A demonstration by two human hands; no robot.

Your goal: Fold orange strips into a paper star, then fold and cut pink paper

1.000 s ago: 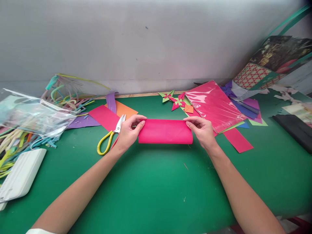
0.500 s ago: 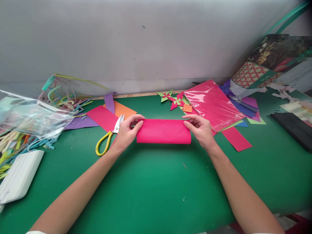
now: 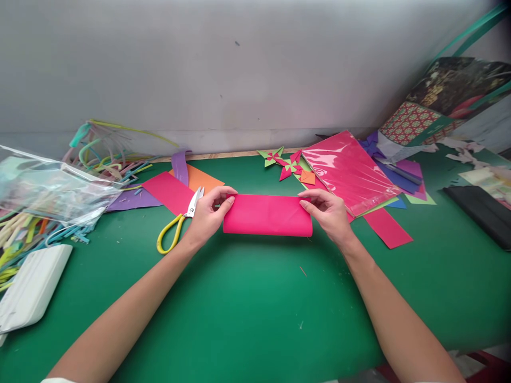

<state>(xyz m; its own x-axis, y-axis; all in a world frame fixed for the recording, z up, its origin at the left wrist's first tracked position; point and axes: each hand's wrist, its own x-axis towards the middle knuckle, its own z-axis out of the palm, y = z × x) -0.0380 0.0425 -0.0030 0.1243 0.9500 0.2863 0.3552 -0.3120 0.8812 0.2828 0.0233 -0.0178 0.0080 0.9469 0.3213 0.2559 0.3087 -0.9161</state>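
A sheet of pink paper point(image 3: 267, 215), bent over with a rounded lower edge, is held between my two hands above the green table point(image 3: 255, 308). My left hand point(image 3: 211, 213) pinches its upper left corner between thumb and fingers. At the upper right corner, the thumb and fingers of my right hand point(image 3: 327, 213) do the same. Just left of my left hand lie scissors point(image 3: 175, 226) with yellow handles, their blades slightly apart and pointing away from me.
Behind are pink paper point(image 3: 170, 192), orange paper point(image 3: 202, 178), folded paper stars point(image 3: 289, 167) and a plastic-wrapped pink paper pack point(image 3: 351, 170). Pipe cleaners point(image 3: 24, 239) and a white device point(image 3: 34, 287) lie left. A black pouch point(image 3: 479, 213) and patterned bag point(image 3: 411, 122) are right.
Almost nothing differs. Both hands keep their pinch on the pink paper, and its folded lower edge has shifted very slightly. The view has moved a touch.
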